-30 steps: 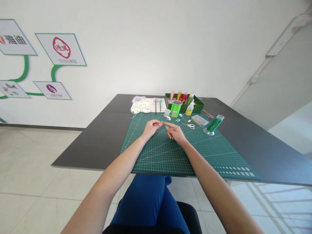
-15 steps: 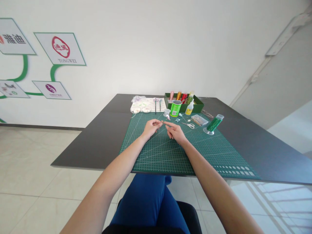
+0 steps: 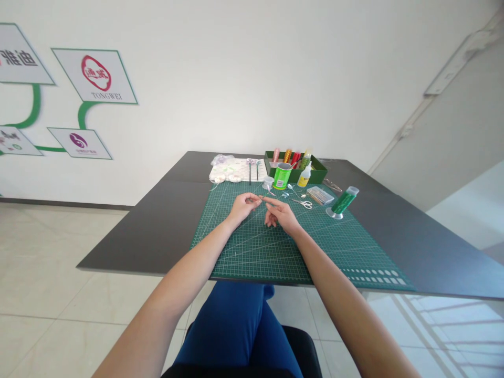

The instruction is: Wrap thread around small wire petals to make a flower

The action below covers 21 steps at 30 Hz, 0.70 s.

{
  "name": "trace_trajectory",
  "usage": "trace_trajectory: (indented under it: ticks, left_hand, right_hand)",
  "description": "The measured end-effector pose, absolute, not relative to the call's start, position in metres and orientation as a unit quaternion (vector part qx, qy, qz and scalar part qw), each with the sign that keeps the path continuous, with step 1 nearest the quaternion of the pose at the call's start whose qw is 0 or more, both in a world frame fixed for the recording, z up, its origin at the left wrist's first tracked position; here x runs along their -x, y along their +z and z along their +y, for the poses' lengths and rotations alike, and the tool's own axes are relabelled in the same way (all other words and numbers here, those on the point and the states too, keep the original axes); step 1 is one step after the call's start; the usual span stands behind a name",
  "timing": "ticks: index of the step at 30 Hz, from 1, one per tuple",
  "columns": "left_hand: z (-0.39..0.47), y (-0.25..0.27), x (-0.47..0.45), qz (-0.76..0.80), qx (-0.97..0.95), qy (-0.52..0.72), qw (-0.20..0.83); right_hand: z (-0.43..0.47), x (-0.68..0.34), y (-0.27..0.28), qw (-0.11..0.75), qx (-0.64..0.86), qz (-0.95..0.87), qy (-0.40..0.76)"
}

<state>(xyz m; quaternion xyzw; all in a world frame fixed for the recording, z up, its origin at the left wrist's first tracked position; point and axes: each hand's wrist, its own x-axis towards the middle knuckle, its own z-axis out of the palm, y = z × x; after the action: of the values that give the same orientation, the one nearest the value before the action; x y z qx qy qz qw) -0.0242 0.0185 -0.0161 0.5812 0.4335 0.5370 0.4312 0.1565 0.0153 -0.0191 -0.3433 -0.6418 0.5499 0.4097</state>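
My left hand [image 3: 242, 207] is closed in a pinch above the green cutting mat [image 3: 252, 252]. What sits between its fingertips is too small to name. My right hand [image 3: 281, 215] meets it from the right, index finger stretched to the left fingertips and thumb close beneath. Its other fingers curl loosely below, and any small thing in it cannot be made out. Just beyond the hands lie a small petal-like piece [image 3: 271, 191], pale blue pieces [image 3: 285, 195] and white-handled scissors [image 3: 305, 204].
A green can [image 3: 282, 176], a glue bottle [image 3: 304, 176] and a small white tub [image 3: 268, 182] stand behind. Further back is a green box [image 3: 321, 174] with thread spools. To the right are a clear case [image 3: 320, 195] and a green thread spool [image 3: 343, 203].
The view has shifted slightly. My right hand's lower fingers have spread downward a little, while both sets of fingertips stay together.
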Motion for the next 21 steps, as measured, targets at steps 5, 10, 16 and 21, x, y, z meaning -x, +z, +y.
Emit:
trace_trajectory:
  ticks: [5, 10, 16, 21]
  left_hand:
    - [0.0184, -0.0157, 0.0245, 0.433, -0.58, 0.539, 0.43]
    - [0.0183, -0.0163, 0.0251, 0.431, -0.581, 0.538, 0.432]
    - [0.0182, -0.0162, 0.0254, 0.433, -0.583, 0.537, 0.43]
    - [0.0198, -0.0172, 0.0259, 0.432, -0.581, 0.541, 0.428]
  right_hand:
    - [0.0142, -0.1561, -0.0171, 0.397, 0.336, -0.624, 0.582]
    - [0.0132, -0.1562, -0.0167, 0.396, 0.335, -0.623, 0.586]
    - [0.0144, -0.1566, -0.0179, 0.396, 0.332, -0.627, 0.583]
    - [0.0151, -0.1567, -0.0181, 0.399, 0.332, -0.627, 0.581]
